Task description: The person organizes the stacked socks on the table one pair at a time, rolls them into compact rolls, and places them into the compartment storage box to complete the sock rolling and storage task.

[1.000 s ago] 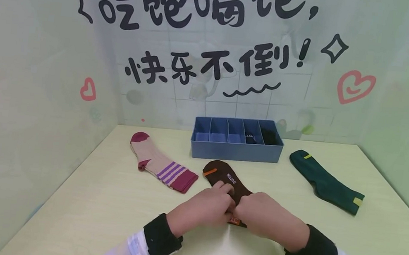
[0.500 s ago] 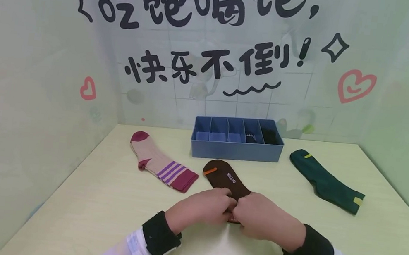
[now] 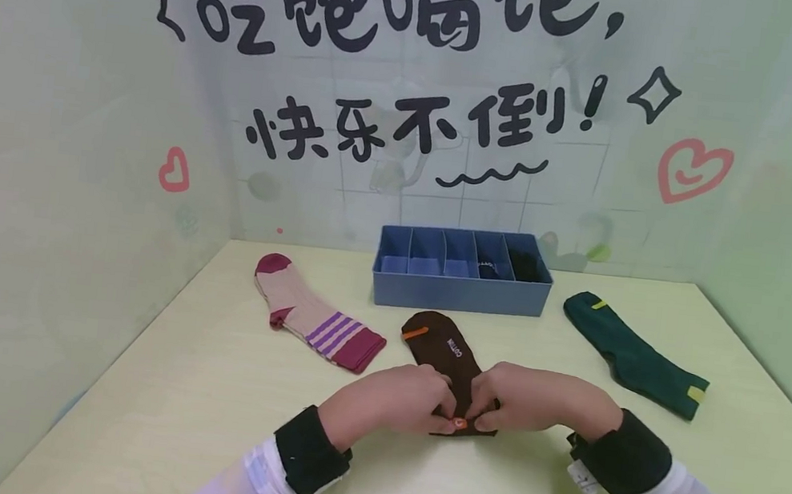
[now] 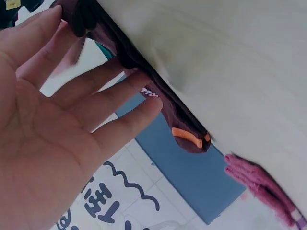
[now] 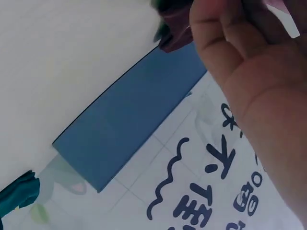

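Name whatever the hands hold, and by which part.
The brown sock, pinched by left hand and right hand at its cuff end, near the orange label.

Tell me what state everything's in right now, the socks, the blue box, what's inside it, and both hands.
Brown sock: toe end laid out, cuff end gripped
Pink-and-beige sock: laid flat, not held
Green sock: laid flat, not held
Blue box: upright, open-topped
Dark items: inside the two rightmost compartments
Left hand: pinching the brown sock near its cuff
Right hand: pinching it there too
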{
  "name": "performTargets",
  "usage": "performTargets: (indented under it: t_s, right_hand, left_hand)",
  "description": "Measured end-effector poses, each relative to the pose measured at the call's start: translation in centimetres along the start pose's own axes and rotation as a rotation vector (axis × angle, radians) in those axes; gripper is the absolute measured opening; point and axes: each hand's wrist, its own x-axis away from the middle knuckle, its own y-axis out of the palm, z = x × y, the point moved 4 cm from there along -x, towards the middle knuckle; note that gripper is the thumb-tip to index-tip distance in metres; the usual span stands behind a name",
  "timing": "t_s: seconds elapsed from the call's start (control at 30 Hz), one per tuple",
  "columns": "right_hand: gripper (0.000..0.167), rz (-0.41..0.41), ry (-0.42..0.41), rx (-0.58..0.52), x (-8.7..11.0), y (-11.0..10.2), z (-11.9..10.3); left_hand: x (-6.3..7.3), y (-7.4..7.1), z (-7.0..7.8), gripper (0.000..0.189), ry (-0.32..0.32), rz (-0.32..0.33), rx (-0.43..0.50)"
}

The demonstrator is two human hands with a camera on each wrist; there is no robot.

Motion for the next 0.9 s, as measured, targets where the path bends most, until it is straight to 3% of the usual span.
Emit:
performTargets:
  t_s: [0.13,0.3,0.43,0.67,0.77,0.9]
  right_hand:
    - [0.015,0.04,0.019,0.029,0.3,-0.1,-0.6]
    - [0.026,0.124,0.03,0.064,0.4,-0.2,-1.1]
    - [0.027,0.188,0.011,0.276,0.5,0.1,-2.2]
    - [0.006,0.212,0.018,0.706,0.6,1.6,-5.1]
    - [0.011,0.213,0.04,0.78,0.6,2.0,-5.6]
    - [0.012,0.237,0.013,0.796,0.7,2.1,-5.8]
  left_hand:
    - [0.0,-0.1,0.2,0.015,-0.009,-0.019,-0.032]
    - [0.0,-0.2,0.3,0.015,-0.02,0.002,-0.026]
    - [0.0,-0.2,0.3,0.012,-0.038,0.02,-0.026]
    - [0.0,-0.3,0.5,0.016,-0.047,0.025,-0.09]
    - [0.0,-0.2,0.6,0.016,-0.056,0.023,-0.11]
    - [0.0,-0.1,0.6,0.015,-0.075,0.031,-0.106]
